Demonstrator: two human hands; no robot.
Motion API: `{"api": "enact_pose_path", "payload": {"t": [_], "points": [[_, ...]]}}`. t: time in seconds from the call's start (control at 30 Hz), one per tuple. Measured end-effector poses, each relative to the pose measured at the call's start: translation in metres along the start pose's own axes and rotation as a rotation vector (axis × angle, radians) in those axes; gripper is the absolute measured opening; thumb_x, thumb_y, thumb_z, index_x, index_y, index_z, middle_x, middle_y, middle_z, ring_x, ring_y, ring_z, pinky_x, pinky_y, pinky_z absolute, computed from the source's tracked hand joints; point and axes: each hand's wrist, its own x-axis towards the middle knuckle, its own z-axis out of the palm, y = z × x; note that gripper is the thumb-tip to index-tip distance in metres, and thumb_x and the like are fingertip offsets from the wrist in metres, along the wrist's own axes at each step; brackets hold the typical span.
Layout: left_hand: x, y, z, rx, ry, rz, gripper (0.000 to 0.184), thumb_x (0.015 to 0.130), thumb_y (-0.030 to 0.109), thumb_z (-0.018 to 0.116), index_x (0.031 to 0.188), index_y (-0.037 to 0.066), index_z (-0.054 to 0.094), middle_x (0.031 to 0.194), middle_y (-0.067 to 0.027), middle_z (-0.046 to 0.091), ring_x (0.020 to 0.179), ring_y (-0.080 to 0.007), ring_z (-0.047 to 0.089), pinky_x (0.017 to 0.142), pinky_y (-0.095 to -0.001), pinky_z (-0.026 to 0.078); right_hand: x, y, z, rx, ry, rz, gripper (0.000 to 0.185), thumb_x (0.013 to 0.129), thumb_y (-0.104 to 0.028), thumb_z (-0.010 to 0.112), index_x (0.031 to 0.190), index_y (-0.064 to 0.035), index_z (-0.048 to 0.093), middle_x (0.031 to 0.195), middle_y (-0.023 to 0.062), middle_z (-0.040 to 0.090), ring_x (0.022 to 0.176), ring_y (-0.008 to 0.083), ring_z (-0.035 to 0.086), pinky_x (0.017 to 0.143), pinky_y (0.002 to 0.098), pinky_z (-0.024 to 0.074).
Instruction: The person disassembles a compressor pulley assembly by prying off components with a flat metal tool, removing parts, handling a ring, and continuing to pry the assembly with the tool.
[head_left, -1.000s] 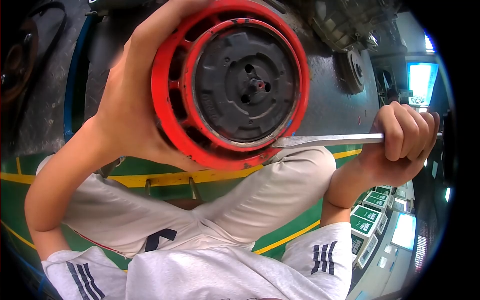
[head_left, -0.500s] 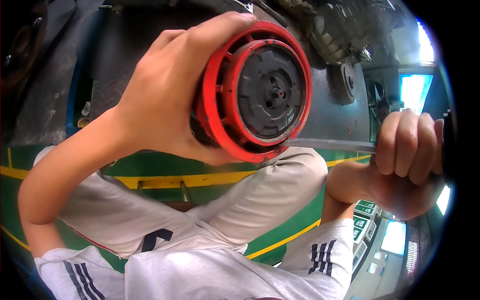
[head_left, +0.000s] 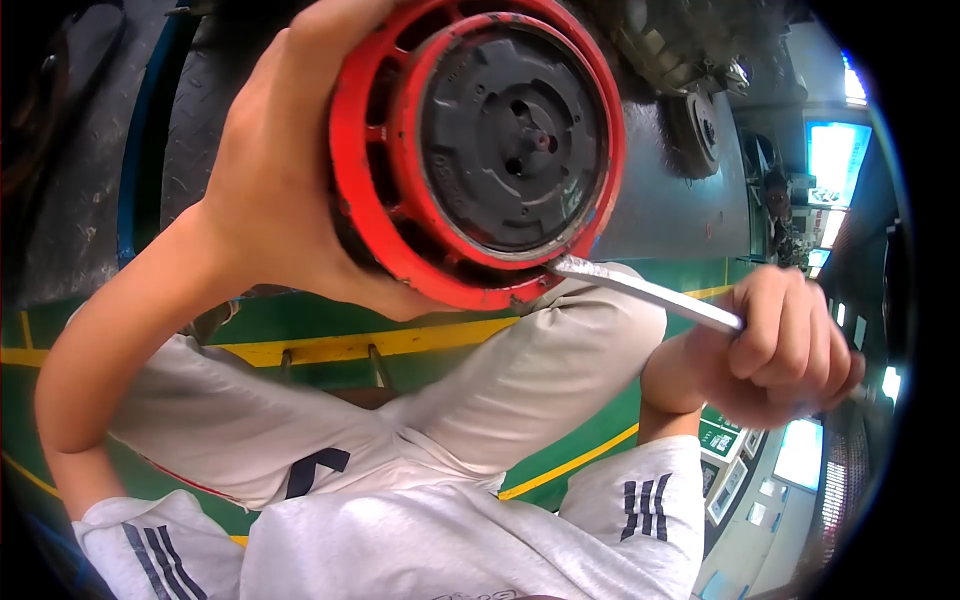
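My left hand [head_left: 275, 165] grips a round red housing [head_left: 348, 150] from its left side and holds it up above my lap. The housing has slots between an outer and an inner ring. A black disc [head_left: 470, 140] with several holes fills its middle and faces me. My right hand [head_left: 775, 345] is closed around a flat-tipped metal bar [head_left: 650, 293]; whatever handle it has is hidden in the fist. The bar's tip meets the lower rim of the inner red ring, near the disc's edge.
A metal workbench [head_left: 690, 225] stands ahead of me. On it lie a large metal casing [head_left: 680, 45] and a round part [head_left: 695, 135]. Below are my legs [head_left: 550, 370] and a green floor [head_left: 560, 487] with yellow lines.
The red housing has come closer to the camera, moving up and left. My right hand has dropped a little, so the bar now slants up toward the rim, its tip more visible.
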Motion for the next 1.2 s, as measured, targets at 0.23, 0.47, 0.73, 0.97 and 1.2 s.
{"api": "enact_pose_path", "payload": {"t": [0.23,0.47,0.73,0.97,1.2], "points": [[-0.009,-0.006,-0.001,0.049,0.004,-0.001,0.119,0.060,0.031,0.097,0.149,-0.002,0.024,0.142,-0.0260,0.045,0.126,-0.0336,0.056,0.109,-0.0405,0.046,-0.002,0.008,-0.064,0.402,-0.312,-0.002,0.047,0.105,-0.025,0.042,0.059,-0.0162,0.051,0.051,0.0006,0.047,0.041,0.0130,0.043,0.041,0.0279,0.0325],[-0.007,-0.008,0.001,0.045,0.029,-0.006,0.118,0.062,0.029,0.097,0.149,-0.002,0.024,0.142,-0.0259,0.044,0.127,-0.0337,0.055,0.110,-0.0411,0.046,-0.016,-0.002,-0.044,0.199,-0.093,-0.078,0.044,0.100,-0.009,0.044,0.056,-0.0167,0.041,0.047,-0.0009,0.044,0.038,0.0107,0.037,0.039,0.0265,0.0285],[0.019,0.021,0.000,0.095,-0.020,-0.121,0.116,0.063,0.028,0.096,0.149,0.000,0.024,0.143,-0.0243,0.043,0.127,-0.0331,0.054,0.110,-0.0406,0.045,-0.028,0.004,0.006,-0.057,-0.080,-0.331,0.038,0.089,-0.005,0.037,0.055,-0.0178,0.027,0.045,-0.0019,0.035,0.036,0.0072,0.030,0.035,0.0259,0.0315],[-0.003,0.001,0.001,0.057,0.001,-0.055,0.112,0.066,0.027,0.095,0.149,-0.001,0.025,0.142,-0.0249,0.044,0.126,-0.0328,0.054,0.110,-0.0402,0.045,-0.044,0.005,0.023,-0.097,-0.088,-0.404,0.041,0.094,-0.009,0.038,0.055,-0.0163,0.026,0.046,-0.0023,0.036,0.037,0.0074,0.029,0.036,0.0260,0.0306],[-0.005,0.009,0.003,0.158,0.025,-0.077,0.121,0.060,0.034,0.097,0.149,-0.003,0.024,0.139,-0.0255,0.048,0.124,-0.0329,0.057,0.110,-0.0405,0.046,-0.024,-0.008,0.025,-0.316,-0.099,-0.406,0.038,0.083,0.008,0.049,0.057,-0.0155,0.033,0.049,-0.0071,0.036,0.039,0.0042,0.031,0.039,0.0197,0.0265]]}}
